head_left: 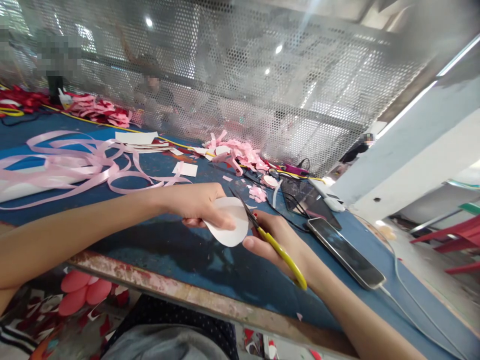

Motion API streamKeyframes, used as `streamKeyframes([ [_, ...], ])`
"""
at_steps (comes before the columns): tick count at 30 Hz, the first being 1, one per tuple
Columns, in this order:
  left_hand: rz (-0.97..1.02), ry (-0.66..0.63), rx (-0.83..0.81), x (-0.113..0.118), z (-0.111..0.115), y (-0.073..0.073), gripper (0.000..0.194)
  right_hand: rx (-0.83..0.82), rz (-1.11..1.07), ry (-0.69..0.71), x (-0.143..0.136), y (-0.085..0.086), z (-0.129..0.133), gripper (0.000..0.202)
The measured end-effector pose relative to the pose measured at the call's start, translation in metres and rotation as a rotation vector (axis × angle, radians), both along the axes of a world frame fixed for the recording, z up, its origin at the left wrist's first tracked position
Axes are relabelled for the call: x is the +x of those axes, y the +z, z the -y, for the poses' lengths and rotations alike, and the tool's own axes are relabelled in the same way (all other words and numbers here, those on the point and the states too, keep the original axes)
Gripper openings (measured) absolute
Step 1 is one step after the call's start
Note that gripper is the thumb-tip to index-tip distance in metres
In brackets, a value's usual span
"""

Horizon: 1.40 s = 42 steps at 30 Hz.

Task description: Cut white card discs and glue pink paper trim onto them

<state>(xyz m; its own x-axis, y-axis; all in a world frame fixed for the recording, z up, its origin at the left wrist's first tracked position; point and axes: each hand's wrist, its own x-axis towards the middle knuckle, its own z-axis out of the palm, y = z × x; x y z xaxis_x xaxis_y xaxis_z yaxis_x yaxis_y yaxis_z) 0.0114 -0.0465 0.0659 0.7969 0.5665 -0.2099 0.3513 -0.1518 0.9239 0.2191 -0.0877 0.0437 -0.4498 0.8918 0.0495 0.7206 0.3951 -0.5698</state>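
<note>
A rounded piece of white paper (235,215) is pinched in my left hand (200,204), the thumb lying flat over its face. My right hand (279,237) grips yellow-handled scissors (283,257); one yellow handle shows along the hand, while the other is hidden by the fingers. The dark blades reach up and left to the right edge of the paper, and a thin sliver of paper sticks out beside them. Both hands are above the front part of the blue tabletop (168,250).
Loops of pink ribbon (93,165) spread across the left. Behind lie white card pieces (138,139), a pink glue gun (230,161) and pink petal-like pieces (243,150). A phone (347,252) with a cable lies at right, near a dark tablet-like device (307,200). A perforated metal screen (225,75) stands behind.
</note>
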Motion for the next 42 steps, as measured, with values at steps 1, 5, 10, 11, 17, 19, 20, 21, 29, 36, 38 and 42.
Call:
streamKeyframes([
  [1,-0.002,-0.004,-0.006,0.000,0.000,0.000,0.026,-0.002,0.003,0.000,0.000,-0.001,0.000,0.060],
  [5,0.002,-0.004,-0.035,-0.002,-0.002,0.001,0.029,-0.011,0.022,-0.006,0.000,-0.002,0.001,0.063],
  [10,-0.016,-0.007,-0.048,-0.005,-0.004,0.001,0.026,-0.021,0.042,-0.008,-0.001,-0.001,0.003,0.060],
  [11,-0.021,-0.026,-0.044,-0.005,-0.004,0.001,0.026,-0.014,0.041,-0.003,-0.001,-0.001,0.003,0.059],
  [17,-0.074,-0.116,-0.037,-0.005,-0.006,0.000,0.024,0.049,0.081,0.031,-0.001,-0.004,0.000,0.055],
  [19,-0.104,-0.123,-0.041,-0.005,-0.006,0.000,0.023,0.055,0.101,0.023,-0.002,-0.004,0.000,0.055],
  [20,-0.113,-0.126,-0.043,-0.005,-0.006,0.001,0.023,0.055,0.107,0.018,-0.002,-0.004,0.000,0.056],
  [21,-0.117,-0.127,-0.042,-0.005,-0.006,0.001,0.023,0.053,0.110,0.013,-0.003,-0.004,0.000,0.056],
  [29,-0.145,-0.135,-0.032,-0.007,-0.007,0.003,0.023,0.060,0.125,0.006,-0.003,-0.004,0.000,0.056],
  [36,-0.247,-0.161,0.063,-0.007,-0.007,0.003,0.019,0.190,0.190,-0.099,-0.005,-0.008,-0.002,0.058],
  [38,-0.299,-0.194,0.076,-0.006,-0.008,0.002,0.019,0.185,0.128,-0.139,-0.003,-0.008,-0.004,0.059],
  [42,-0.502,-0.169,0.256,-0.004,-0.020,-0.010,0.026,-0.074,-0.225,-0.055,0.008,-0.007,-0.012,0.055],
])
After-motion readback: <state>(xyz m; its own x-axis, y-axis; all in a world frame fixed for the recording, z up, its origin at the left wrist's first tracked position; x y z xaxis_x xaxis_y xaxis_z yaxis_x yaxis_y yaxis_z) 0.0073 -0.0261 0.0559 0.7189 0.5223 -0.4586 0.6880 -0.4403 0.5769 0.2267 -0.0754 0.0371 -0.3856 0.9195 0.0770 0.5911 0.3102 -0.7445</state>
